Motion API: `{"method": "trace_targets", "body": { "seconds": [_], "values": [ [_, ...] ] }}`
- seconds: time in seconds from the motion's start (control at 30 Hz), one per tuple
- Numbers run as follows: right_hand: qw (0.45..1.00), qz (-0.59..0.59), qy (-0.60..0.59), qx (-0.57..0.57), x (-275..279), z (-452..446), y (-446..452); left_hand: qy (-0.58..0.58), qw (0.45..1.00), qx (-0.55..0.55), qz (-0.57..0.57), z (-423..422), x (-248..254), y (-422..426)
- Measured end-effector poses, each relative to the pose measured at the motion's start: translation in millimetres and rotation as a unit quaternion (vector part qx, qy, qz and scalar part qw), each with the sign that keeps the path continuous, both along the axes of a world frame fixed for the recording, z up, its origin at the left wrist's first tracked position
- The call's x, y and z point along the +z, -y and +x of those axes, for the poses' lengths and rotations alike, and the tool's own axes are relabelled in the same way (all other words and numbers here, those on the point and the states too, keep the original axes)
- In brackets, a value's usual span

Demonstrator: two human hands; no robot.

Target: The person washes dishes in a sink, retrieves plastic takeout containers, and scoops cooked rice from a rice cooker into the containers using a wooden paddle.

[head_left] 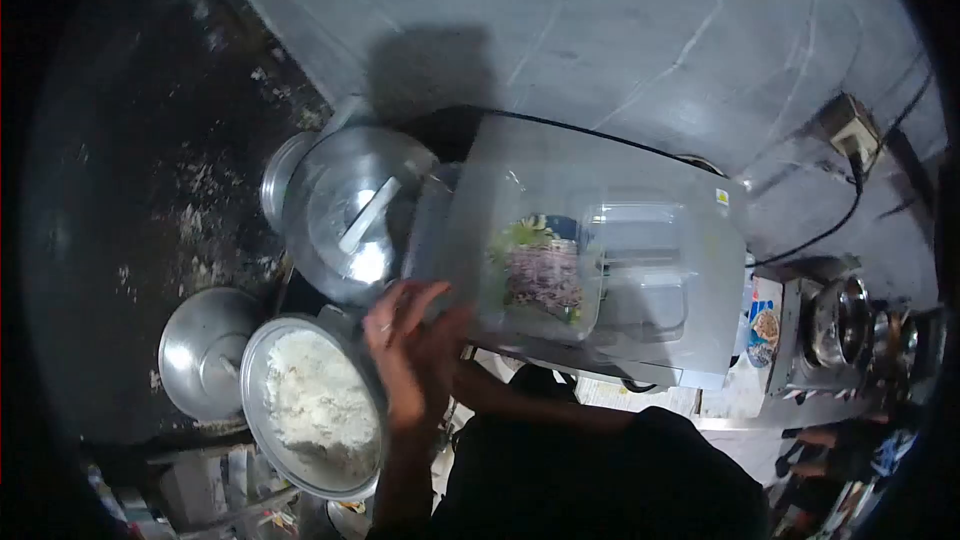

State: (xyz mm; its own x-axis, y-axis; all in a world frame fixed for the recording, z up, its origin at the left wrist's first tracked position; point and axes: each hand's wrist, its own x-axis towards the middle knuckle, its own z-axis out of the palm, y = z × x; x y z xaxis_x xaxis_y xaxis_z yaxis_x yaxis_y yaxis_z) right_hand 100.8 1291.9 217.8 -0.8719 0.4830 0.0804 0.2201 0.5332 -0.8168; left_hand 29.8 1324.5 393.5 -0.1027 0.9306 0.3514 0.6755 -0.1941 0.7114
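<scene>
Head view, left to right: a metal lid (pixel 190 362) lies beside an open pot (pixel 249 380) of rice (pixel 308 385). Just right of its rim, the left hand (pixel 397 355) and right hand (pixel 445 345) overlap, fingers blurred; whether they grip anything, I cannot tell. The step looks like pressing or rubbing hands together; handling the rice would call for parting them. Further right, chopped food (pixel 545 275) shows through a clear case (pixel 650 155). White crumbs dot the dark surface (pixel 110 190) at left, below a grey wall (pixel 600 30); a metal pan (pixel 828 325) stands far right.
</scene>
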Motion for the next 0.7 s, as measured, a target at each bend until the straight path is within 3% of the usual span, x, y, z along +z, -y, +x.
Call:
{"method": "trace_targets", "body": {
  "seconds": [0.03, 0.1, 0.17, 0.33, 0.37, 0.47, 0.53, 0.57, 0.63, 0.7],
  "values": [
    [1.0, -0.024, -0.012, -0.012, 2, 4, -1, 0.012, 0.999, 0.028, 0.018, -13, 11, 15],
    [0.993, -0.1, -0.043, -0.04, 12, 4, -4, -0.206, 0.971, 0.056, 0.105, -56, 52, 49],
    [0.969, -0.22, -0.087, -0.076, 28, -3, -9, -0.273, 0.941, 0.186, 0.073, -90, 63, 87],
    [0.827, -0.502, -0.236, -0.087, 100, -63, -17, -0.241, 0.91, 0.336, -0.012, -171, 13, 203],
    [0.82, -0.511, -0.247, -0.069, 114, -79, -9, -0.245, 0.907, 0.342, -0.026, -181, -5, 227],
    [0.918, -0.361, -0.155, -0.052, 139, -143, 29, -0.217, 0.914, 0.343, -0.017, -195, -45, 277],
    [0.908, -0.401, -0.112, -0.042, 132, -172, 43, -0.24, 0.916, 0.321, -0.009, -207, -59, 309],
    [0.904, -0.417, -0.089, -0.036, 131, -184, 45, -0.092, 0.923, 0.369, 0.06, -208, -66, 323],
    [0.929, -0.368, -0.032, 0.003, 144, -205, 45, 0.181, 0.861, 0.446, 0.165, -207, -79, 340],
    [0.961, -0.256, 0.01, 0.106, 145, -219, 47, 0.416, 0.702, 0.494, 0.3, -208, -90, 350]
  ]
}}
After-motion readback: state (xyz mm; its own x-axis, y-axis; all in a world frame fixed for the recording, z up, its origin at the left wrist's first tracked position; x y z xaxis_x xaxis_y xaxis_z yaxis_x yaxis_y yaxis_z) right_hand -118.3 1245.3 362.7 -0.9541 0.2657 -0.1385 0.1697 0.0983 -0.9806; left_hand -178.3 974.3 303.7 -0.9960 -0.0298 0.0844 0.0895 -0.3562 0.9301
